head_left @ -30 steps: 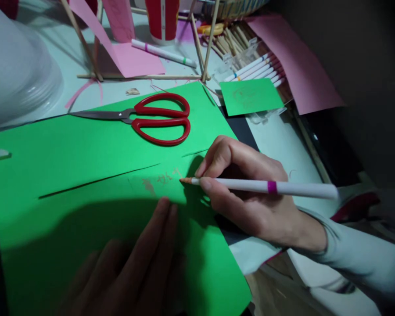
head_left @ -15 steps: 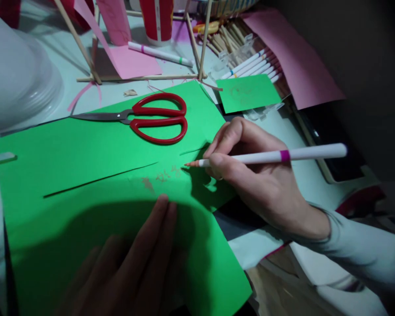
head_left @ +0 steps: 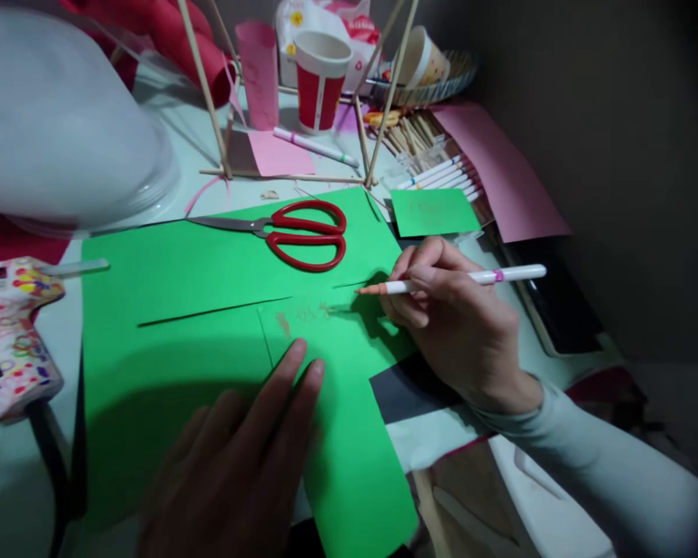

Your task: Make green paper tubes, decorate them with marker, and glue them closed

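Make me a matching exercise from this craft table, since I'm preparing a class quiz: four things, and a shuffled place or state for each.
Things:
1. scissors
2. marker
3. left hand
4. red and white cup

Places or states:
A. held in the right hand
B. standing upright, farthest away
C. lying shut on the green sheet
D. pressed flat on the green sheet

Pairs: 1-C, 2-A, 3-D, 4-B

scissors lie on the paper sheet, behind both hands.
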